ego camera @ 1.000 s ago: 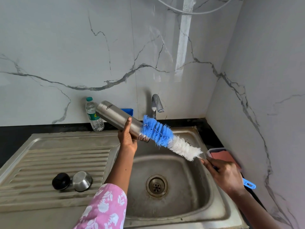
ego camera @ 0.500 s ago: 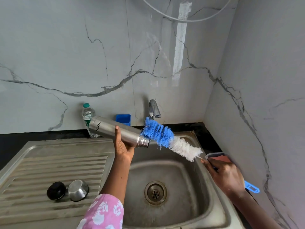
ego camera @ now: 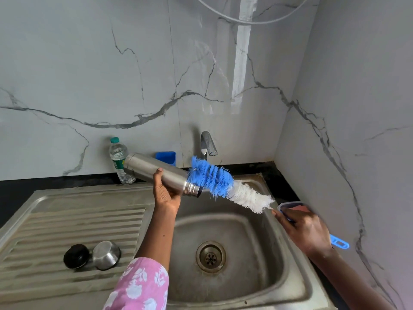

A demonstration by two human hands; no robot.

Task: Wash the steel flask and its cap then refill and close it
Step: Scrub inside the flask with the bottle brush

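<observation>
Steel flask: held in the air over the basin's back-left corner, lying almost level, open mouth tilted down to the right. Left hand grips its body from below, thumb up across the near side; pink flowered sleeve at the forearm. Right hand, over the basin's right rim, is closed round the blue handle of a bottle brush; the handle's end sticks out behind the wrist. Brush head is blue at the tip and white nearer the handle. Blue bristles touch the flask's neck and mouth; cannot tell whether the tip is inside.

Sink below, drain in the middle of the basin. On the drainboard, near its front edge, a black stopper and a steel cap lie side by side, touching. Tap at the basin's back edge. On the counter's back edge: plastic water bottle, partly behind the flask's base, and a blue sponge. A lidded box sits by the basin's right rim.
</observation>
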